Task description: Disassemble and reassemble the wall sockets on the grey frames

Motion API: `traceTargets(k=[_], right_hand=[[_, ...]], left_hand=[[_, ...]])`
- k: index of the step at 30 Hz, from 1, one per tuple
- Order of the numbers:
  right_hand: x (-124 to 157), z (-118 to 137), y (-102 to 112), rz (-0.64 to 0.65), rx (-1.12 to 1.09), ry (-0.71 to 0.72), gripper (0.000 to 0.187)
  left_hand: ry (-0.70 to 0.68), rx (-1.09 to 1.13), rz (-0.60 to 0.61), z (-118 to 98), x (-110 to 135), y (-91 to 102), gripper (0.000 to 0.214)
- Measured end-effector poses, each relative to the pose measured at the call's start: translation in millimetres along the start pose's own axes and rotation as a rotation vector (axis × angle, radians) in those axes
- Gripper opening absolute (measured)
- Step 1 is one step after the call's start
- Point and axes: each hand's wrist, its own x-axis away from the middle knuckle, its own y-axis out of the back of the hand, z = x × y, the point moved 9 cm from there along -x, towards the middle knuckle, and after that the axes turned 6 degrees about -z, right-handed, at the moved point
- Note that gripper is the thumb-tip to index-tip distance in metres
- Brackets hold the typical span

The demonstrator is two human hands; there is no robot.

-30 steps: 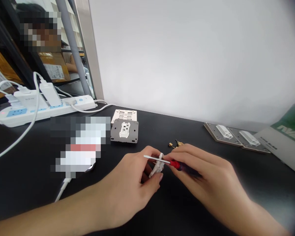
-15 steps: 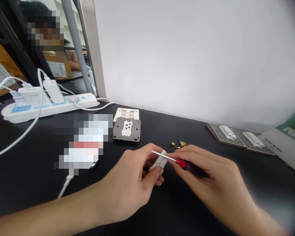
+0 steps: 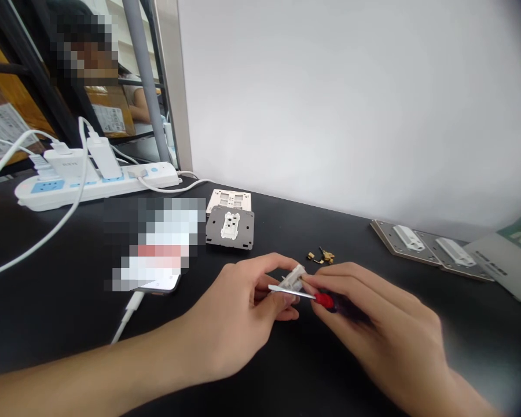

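Note:
My left hand (image 3: pixel 238 315) pinches a small white plastic socket insert (image 3: pixel 299 273) between thumb and fingers, above the black table. My right hand (image 3: pixel 386 318) is closed around a flat-blade screwdriver (image 3: pixel 325 300) with a red and dark handle. Its metal shaft points left and crosses in front of the insert, close to my left thumb. The right thumb and index fingertip touch the insert's right end; whether they also pinch a tiny piece there I cannot tell. Just beyond the hands lie several small brass contact pieces (image 3: pixel 328 256).
A grey socket plate (image 3: pixel 215 231) leans over a cream frame (image 3: pixel 244 200) at the back. Two plates with white inserts (image 3: pixel 408 237) lie right, beside a green and grey package (image 3: pixel 503 255). At left are a phone (image 3: pixel 169 284) on a cable and a power strip (image 3: pixel 147 178). A person sits behind.
The screwdriver's tip has dropped from above the insert to across its lower part. Both hands sit slightly further right in view, and the whole scene has shifted right a little too.

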Motion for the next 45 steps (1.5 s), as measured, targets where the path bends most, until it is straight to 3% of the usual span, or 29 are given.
traceTargets(k=[7, 10, 19, 23, 26, 32, 45], right_hand=[[-3, 17, -4, 0.111, 0.147, 0.211, 0.024], [-3, 20, -4, 0.138, 0.135, 0.235, 0.024], [7, -3, -13, 0.166, -0.109, -0.091, 0.03], [6, -8, -18, 0.131, -0.192, -0.152, 0.027], [2, -11, -20, 0.11, -0.232, -0.181, 0.024], [1, -30, -22, 0.138, -0.256, -0.382, 0.016], [-3, -29, -11, 0.096, -0.289, -0.394, 0.021]], left_hand=[[-0.077, -0.144, -0.053, -2, 2, 5.0, 0.029], [-0.105, -0.135, -0.037, -4, 2, 2.7, 0.035], [-0.058, -0.074, -0.045, -3, 1, 0.5, 0.026], [-0.037, -0.072, -0.056, 0, -1, 0.9, 0.026], [0.047, -0.037, -0.054, 4, -4, 1.1, 0.027], [0.225, 0.122, -0.017, 6, -5, -1.2, 0.028], [0.26, 0.134, -0.012, 5, -6, -3.2, 0.026]])
